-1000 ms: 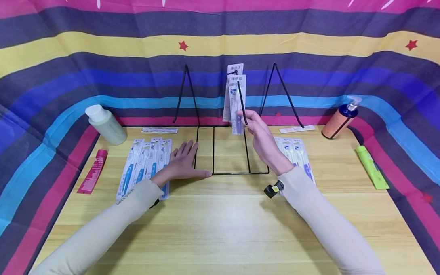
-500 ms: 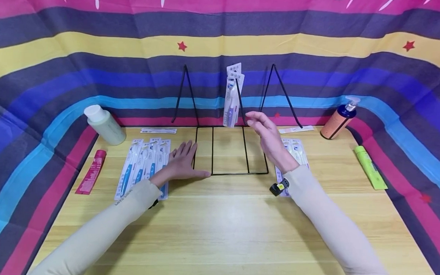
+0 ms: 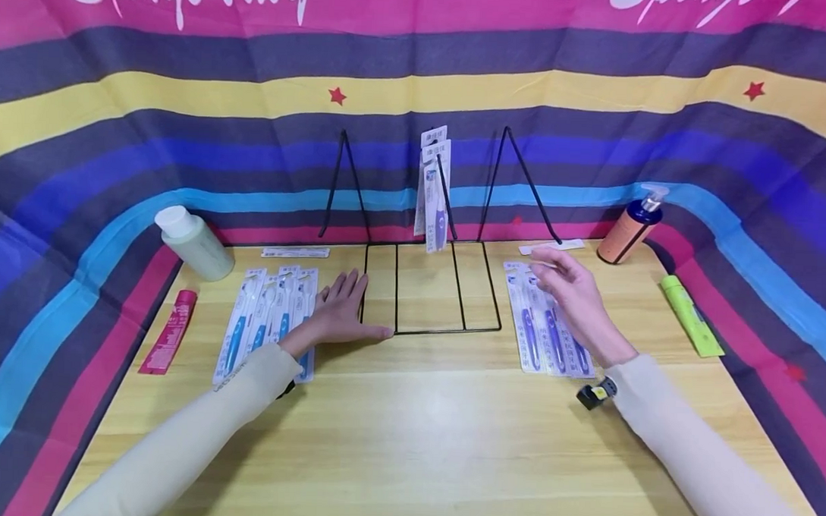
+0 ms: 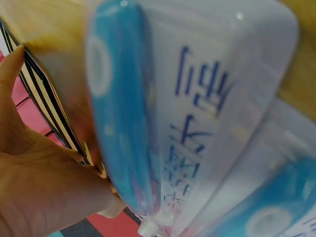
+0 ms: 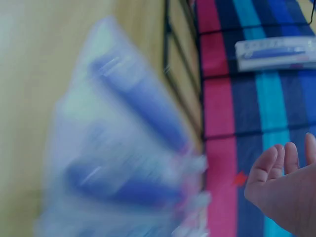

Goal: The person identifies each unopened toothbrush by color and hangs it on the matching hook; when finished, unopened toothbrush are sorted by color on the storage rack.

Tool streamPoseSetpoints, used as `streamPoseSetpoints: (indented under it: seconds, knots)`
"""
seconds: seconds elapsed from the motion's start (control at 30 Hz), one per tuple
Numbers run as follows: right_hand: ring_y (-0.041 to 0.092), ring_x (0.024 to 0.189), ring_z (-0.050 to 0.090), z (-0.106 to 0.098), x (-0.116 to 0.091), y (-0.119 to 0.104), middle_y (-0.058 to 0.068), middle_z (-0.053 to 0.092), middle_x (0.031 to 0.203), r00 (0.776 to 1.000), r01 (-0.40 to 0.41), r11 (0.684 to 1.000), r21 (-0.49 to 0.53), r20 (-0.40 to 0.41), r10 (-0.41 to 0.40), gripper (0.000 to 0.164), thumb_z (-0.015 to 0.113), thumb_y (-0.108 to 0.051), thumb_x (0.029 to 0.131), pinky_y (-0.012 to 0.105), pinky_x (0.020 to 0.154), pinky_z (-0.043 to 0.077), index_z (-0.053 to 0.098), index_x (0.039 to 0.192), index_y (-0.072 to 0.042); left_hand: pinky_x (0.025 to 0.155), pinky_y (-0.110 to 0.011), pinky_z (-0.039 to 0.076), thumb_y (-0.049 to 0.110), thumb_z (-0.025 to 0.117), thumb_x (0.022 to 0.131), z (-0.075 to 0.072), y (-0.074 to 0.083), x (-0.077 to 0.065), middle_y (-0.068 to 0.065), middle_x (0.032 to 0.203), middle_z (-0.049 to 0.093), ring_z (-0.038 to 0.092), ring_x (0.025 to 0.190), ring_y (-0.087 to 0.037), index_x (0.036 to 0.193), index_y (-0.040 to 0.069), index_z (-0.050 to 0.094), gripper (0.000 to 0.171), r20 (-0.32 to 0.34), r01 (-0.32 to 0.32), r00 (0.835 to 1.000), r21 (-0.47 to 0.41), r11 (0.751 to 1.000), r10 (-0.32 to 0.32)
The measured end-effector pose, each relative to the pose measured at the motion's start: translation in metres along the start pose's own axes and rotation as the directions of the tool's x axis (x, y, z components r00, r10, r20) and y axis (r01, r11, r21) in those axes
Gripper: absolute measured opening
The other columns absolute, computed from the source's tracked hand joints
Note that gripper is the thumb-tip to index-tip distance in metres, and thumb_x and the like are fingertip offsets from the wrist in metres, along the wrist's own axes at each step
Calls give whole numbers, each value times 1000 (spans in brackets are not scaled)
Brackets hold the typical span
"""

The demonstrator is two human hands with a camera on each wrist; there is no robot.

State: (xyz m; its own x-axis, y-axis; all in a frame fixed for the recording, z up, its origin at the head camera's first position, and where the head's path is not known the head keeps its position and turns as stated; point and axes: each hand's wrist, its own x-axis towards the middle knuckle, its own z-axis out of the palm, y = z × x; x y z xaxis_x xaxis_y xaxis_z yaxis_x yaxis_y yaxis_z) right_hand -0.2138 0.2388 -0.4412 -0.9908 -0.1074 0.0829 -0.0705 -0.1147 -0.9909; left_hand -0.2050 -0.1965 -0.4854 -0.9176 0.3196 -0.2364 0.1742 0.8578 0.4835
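Observation:
My left hand (image 3: 339,308) lies with fingers spread over the left side of the black wire rack (image 3: 444,331), thumb along its front wire. Packaged toothbrushes (image 3: 434,205) with purple handles hang one before another on the rack's middle hook. My right hand (image 3: 572,294) is above a row of purple toothbrush packs (image 3: 536,331), fingers loosely bent and holding nothing. In the right wrist view those packs (image 5: 138,103) look blurred beside the hand (image 5: 286,182). Several blue toothbrush packs (image 3: 260,321) lie left of the rack; one pack (image 4: 123,108) fills the left wrist view.
A pale bottle (image 3: 195,243) and a red tube (image 3: 170,333) are at the left. A pump bottle (image 3: 629,227) and a green tube (image 3: 691,317) are at the right. Thin white packs lie behind, left (image 3: 295,252) and right (image 3: 551,247). A striped cloth (image 3: 253,154) surrounds the table.
The right hand has let go of the hanging toothbrush pack and moved right, over the purple packs on the table. The hung packs swing slightly. The left hand stays on the rack.

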Motion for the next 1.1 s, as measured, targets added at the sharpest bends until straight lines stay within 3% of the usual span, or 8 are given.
streamPoseSetpoints:
  seconds: [0.1,0.23,0.43,0.63,0.73,0.9,1.0,1.1]
  knots:
    - [9,118,62,-24,-14,8,5,64,141,995,-90,995,-33,-48,88,49,71,-12,108,22,97,54,57,153,-3,125,-71,-3,83,73,82,1,1,-3,-20,181,-6,-6,165,-46,175,4,8,138,5,5,1000,1,1000,-5]
    - [2,108,64,-52,-31,15,1,66,136,982,-173,952,-252,-119,147,63,73,-19,108,19,86,55,48,160,4,125,-71,-3,85,71,83,0,3,-5,-22,181,-5,-5,164,-48,175,3,9,138,-2,-10,1000,-10,1000,10]
    - [3,98,62,-74,-45,17,13,72,127,959,-282,756,-591,-149,241,70,74,-38,107,22,78,53,54,154,10,125,-70,-4,84,72,83,1,4,-2,-21,181,-6,-6,164,-48,175,3,8,138,-2,-12,1000,-2,1000,12]
    - [30,116,63,-79,-49,11,23,74,128,949,-299,605,-738,-160,273,66,74,-48,104,34,90,45,70,138,9,126,-69,-3,80,73,85,2,1,0,-19,181,-7,-6,165,-45,175,5,7,134,-1,-6,1000,-2,1000,6]
    - [33,114,63,-78,-48,9,23,75,124,943,-315,587,-746,-174,285,64,75,-47,104,38,90,43,71,134,9,126,-70,-2,79,73,86,-2,5,-5,-21,181,-6,-6,165,-46,175,3,8,134,0,-10,1000,-6,1000,10]
    - [21,92,67,-77,-50,5,26,74,119,933,-352,583,-732,-229,276,61,74,-40,104,31,74,52,65,136,12,126,-70,-2,77,74,86,-4,10,-8,-23,181,-3,-6,165,-46,174,1,10,132,-3,-12,1000,-9,1000,12]
    - [15,88,69,-79,-50,4,33,70,125,940,-337,608,-719,-222,260,62,73,-33,105,28,67,55,53,143,13,126,-69,-3,76,74,87,-4,9,-8,-22,181,-4,-7,165,-45,175,2,9,132,-2,-5,1000,-5,1000,5]
    - [10,83,67,-81,-51,4,31,72,120,953,-300,668,-682,-181,243,58,71,-27,107,27,64,55,48,144,11,126,-69,-3,78,72,87,-4,8,-9,-22,181,-5,-7,165,-45,175,3,8,132,1,-5,1000,-6,1000,5]
